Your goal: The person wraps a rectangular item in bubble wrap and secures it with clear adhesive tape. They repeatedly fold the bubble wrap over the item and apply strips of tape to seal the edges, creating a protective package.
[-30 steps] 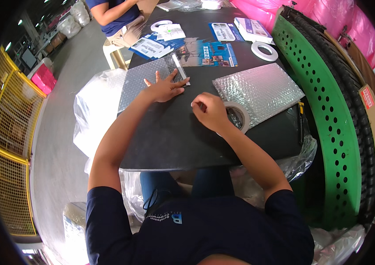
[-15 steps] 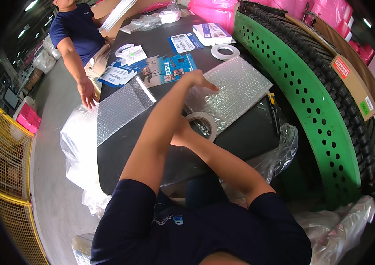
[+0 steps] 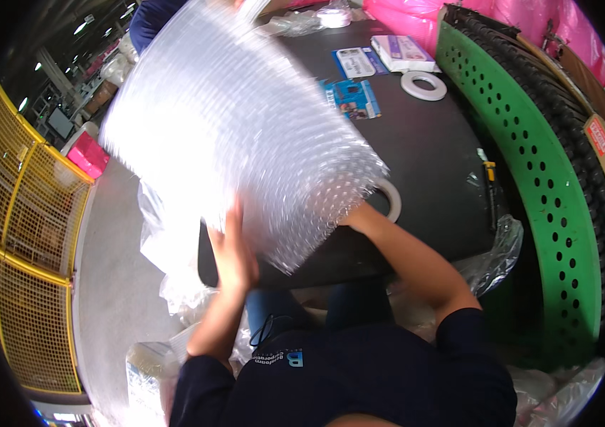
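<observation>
A large clear bubble wrap sheet (image 3: 245, 135) is raised and tilted over the black table (image 3: 438, 164), blurred by motion and very bright on its left. My left hand (image 3: 233, 252) grips the sheet's near edge, with fingers pointing up along it. My right hand (image 3: 352, 215) reaches under the sheet's right corner; its fingers are covered by the wrap, so their hold is hidden. Partly behind my right wrist lies a roll of tape (image 3: 391, 201).
Another white tape roll (image 3: 423, 85), a white box (image 3: 403, 54) and printed cards (image 3: 358, 62) lie farther back. A yellow-and-black cutter (image 3: 490, 188) lies by the right edge, beside a green perforated conveyor side (image 3: 523, 153). Behind the sheet, a co-worker's dark sleeve (image 3: 147, 25) shows.
The bubble wrap has come up off the table and swung left, now covering much of the view. My left hand has uncrossed from over the right and moved left. The view has shifted.
</observation>
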Demonstrator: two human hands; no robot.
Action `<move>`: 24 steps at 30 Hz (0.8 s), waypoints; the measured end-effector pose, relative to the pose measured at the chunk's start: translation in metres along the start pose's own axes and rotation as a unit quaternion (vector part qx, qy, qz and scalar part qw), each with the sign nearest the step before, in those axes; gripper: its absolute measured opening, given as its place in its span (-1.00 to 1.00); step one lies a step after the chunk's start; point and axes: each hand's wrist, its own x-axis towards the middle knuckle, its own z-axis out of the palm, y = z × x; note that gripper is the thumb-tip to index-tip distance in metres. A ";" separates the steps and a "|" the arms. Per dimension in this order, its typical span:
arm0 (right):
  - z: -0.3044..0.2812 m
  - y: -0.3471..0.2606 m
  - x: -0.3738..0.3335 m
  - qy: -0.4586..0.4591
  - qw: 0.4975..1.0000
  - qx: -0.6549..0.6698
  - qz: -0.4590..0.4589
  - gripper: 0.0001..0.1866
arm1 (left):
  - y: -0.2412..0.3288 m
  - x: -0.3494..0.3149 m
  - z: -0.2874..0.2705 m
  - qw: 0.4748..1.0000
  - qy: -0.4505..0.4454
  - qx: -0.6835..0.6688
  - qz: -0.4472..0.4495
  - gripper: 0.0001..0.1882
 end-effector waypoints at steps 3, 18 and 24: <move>-0.046 -0.026 0.028 -0.180 0.964 0.120 0.156 -0.72 | -0.062 -0.040 -0.066 0.993 0.109 -0.036 0.027 -0.35; -0.050 -0.004 0.022 -0.015 0.831 0.503 0.236 -0.45 | 0.025 -0.046 -0.060 0.767 -0.552 0.314 -0.091 -0.85; -0.058 -0.007 0.017 0.074 0.765 0.600 0.222 -0.47 | -0.055 0.042 0.055 0.829 -0.346 0.345 0.271 -0.71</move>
